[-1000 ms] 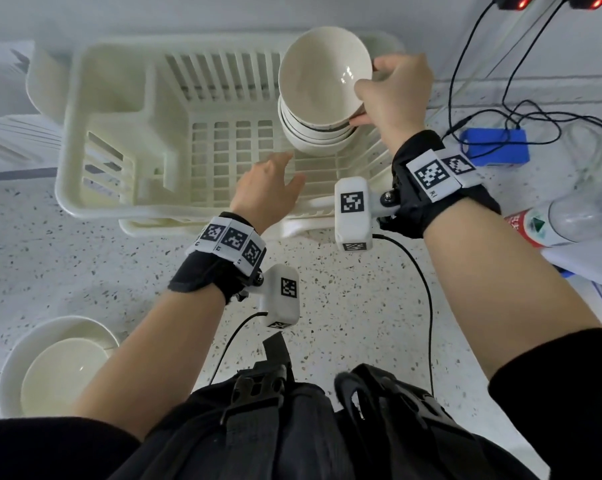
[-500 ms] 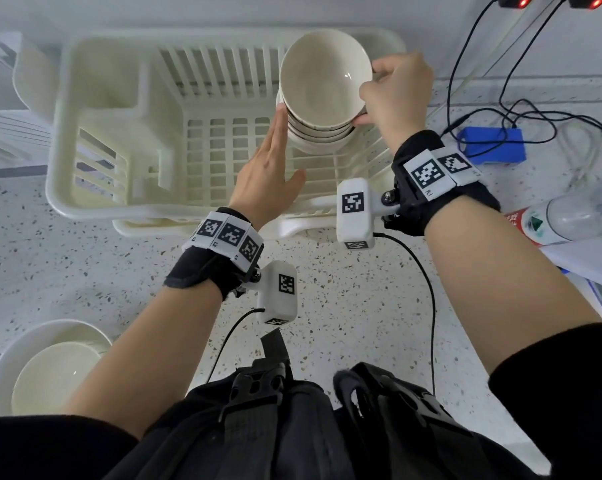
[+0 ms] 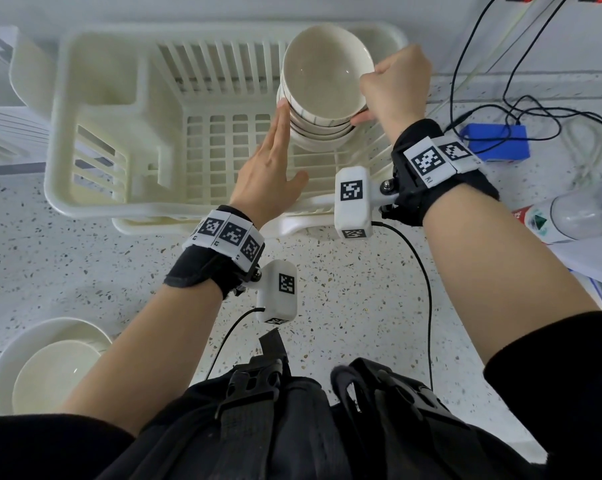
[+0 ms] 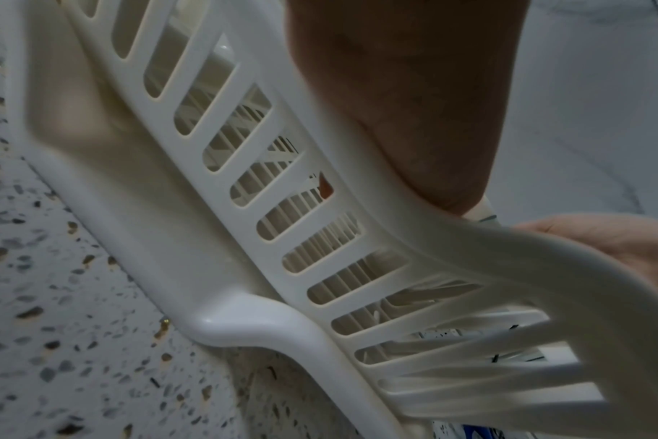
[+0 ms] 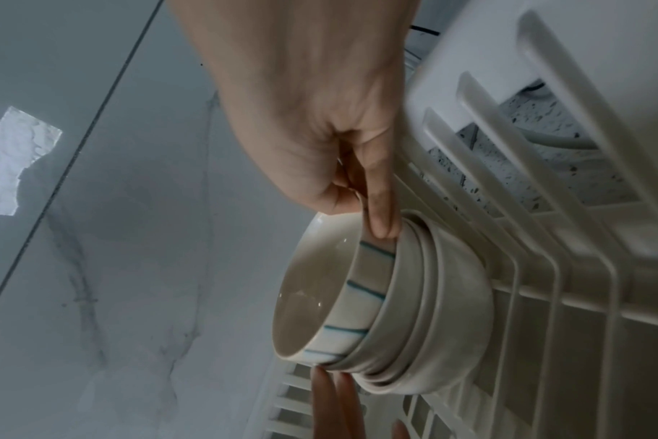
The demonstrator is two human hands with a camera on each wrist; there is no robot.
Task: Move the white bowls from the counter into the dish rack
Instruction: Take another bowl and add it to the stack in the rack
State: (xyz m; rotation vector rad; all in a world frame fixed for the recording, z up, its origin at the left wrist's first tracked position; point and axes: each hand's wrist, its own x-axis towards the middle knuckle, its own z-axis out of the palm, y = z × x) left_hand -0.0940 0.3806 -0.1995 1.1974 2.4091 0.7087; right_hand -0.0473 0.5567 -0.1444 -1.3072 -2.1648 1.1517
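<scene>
top bowl (image 3: pixel 327 72): white with thin blue stripes outside, tilted toward you, nested on the bowl stack (image 5: pixel 432 320) in the right part of the dish rack (image 3: pixel 95 109).
right hand (image 3: pixel 393 84): your fingers are curled round the top bowl's right rim, thumb (image 5: pixel 380 208) pressed on its outer wall.
left hand (image 3: pixel 268 174): flat, fingers straight and together, their tips touching the stack's left side.
bowl stack: leans on the rack's right-hand ribs.
dish rack: white plastic, slotted, standing on the speckled tabletop (image 3: pixel 344 306).
remaining bowls (image 3: pixel 50 368): two nested on the tabletop, well in front of the rack's left end.
right of the rack: blue box (image 3: pixel 493 140) with black cables (image 3: pixel 521 109); a clear bottle (image 3: pixel 576 213) lying down.
</scene>
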